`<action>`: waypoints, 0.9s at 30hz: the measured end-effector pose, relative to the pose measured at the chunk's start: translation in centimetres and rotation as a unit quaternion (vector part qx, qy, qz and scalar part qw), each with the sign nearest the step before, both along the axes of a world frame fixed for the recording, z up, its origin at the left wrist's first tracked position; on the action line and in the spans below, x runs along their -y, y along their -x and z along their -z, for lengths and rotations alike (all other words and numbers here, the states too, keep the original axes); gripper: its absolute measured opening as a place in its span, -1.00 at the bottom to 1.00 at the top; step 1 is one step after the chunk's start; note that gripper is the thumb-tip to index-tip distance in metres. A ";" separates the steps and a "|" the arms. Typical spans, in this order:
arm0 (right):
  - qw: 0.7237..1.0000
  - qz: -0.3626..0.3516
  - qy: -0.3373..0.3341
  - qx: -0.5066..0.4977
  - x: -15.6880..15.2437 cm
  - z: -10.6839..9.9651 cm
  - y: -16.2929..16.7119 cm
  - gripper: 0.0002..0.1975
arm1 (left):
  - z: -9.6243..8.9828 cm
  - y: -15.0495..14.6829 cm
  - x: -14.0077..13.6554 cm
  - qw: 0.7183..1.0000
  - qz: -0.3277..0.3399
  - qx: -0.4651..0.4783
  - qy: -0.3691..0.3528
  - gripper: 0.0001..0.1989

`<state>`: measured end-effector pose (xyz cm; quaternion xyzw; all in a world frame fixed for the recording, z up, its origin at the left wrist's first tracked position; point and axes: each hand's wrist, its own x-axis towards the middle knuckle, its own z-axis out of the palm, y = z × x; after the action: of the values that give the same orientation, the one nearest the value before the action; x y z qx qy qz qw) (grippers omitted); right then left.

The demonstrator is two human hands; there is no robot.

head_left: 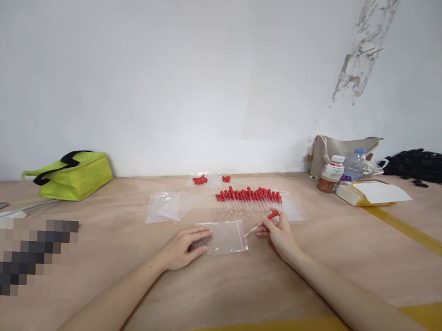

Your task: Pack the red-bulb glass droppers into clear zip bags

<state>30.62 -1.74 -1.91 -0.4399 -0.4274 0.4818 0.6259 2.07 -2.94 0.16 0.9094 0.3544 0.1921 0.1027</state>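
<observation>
At worktop (214, 293) centre: red-topped dropper (272, 215), pinched in grip of right hand (281, 234); long axis slants left toward near edge, tip beside zip strip (240, 233) of clear bag (224, 238); left hand (182, 248), thumb and fingers parted, at opposite end.

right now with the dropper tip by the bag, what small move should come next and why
Probably ease the red-topped dropper leftward into the clear bag: the right hand holds it with its tip at the zip-strip end, while the left hand lies over the opposite end. Whether the mouth is parted, I can't tell.
</observation>
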 end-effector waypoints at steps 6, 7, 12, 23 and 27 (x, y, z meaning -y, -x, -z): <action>0.998 -0.028 0.015 -0.045 0.4 -0.3 0.8 -0.54 | -0.2 -0.1 -0.1 1.000 0.005 -0.016 -0.001 -0.63; 0.998 -0.034 0.014 -0.051 0.4 -0.4 0.9 -0.54 | -0.2 -0.1 -0.1 1.000 0.006 -0.019 -0.001 -0.63; 0.992 -0.096 0.031 -0.078 0.7 -0.5 0.8 -0.64 | -0.1 -0.1 -0.3 0.999 0.011 -0.034 0.000 -0.60; 0.979 -0.199 0.036 0.040 1.2 -0.5 0.9 -0.70 | -0.4 -0.1 -0.2 0.998 0.023 -0.053 0.004 -0.57; 0.965 -0.223 0.024 0.133 1.0 -0.5 0.7 -0.69 | -0.4 -0.3 -0.1 0.998 0.025 -0.054 0.002 -0.58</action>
<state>29.97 -2.76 -1.43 -0.4081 -0.5825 0.5566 0.4293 2.32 -2.84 0.58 0.9267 0.3373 0.1394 0.0897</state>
